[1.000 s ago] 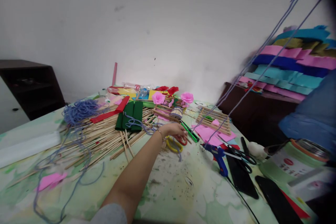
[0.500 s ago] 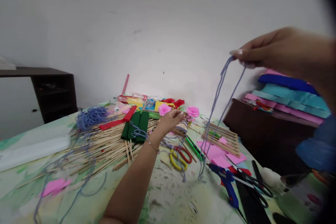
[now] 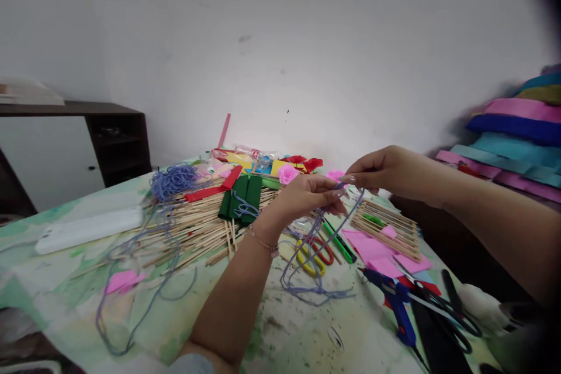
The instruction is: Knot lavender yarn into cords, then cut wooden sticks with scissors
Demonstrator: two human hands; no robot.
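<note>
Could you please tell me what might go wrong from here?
The purple yarn pinched by the left hand and right hand hangs in loose loops, which could tangle. The loops cross the yellow handle in view and might snag. Strands reach near the blue glue gun and could stick if it is hot, which I cannot tell.

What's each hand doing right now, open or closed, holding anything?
Left hand: closed, holding yarn.
Right hand: closed, pinching yarn at the fingertips.
</note>
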